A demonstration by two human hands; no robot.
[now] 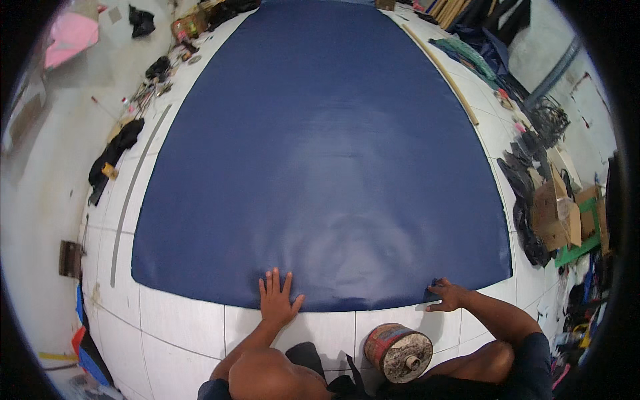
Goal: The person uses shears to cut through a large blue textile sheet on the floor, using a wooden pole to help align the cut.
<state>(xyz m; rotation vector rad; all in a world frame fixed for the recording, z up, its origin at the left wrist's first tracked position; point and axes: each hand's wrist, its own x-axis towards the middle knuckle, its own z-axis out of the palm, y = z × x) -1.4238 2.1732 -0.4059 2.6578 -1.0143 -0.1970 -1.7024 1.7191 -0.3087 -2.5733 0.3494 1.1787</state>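
Observation:
A large dark blue sheet (320, 167) with a smooth, slightly shiny surface lies spread over the floor before me. My left hand (277, 298) rests flat on its near edge, fingers spread, holding nothing. Further right, my right hand (449, 295) is at the same edge with its fingers curled. A small dark blue bit (434, 284) shows at those fingertips; whether it is a loose piece or a lifted part of the sheet I cannot tell. Between my knees, just off the sheet, a round, stained red can (398, 353) has a crusted top with a short spout or neck.
White tiles (180, 317) border the sheet. A long grey strip (137, 193) lies left of it, a wooden strip (443, 73) right. Black cloth (117, 157) and small clutter line the left wall. Cardboard boxes (553, 213), black plastic (527, 233) and wire (550, 120) crowd the right.

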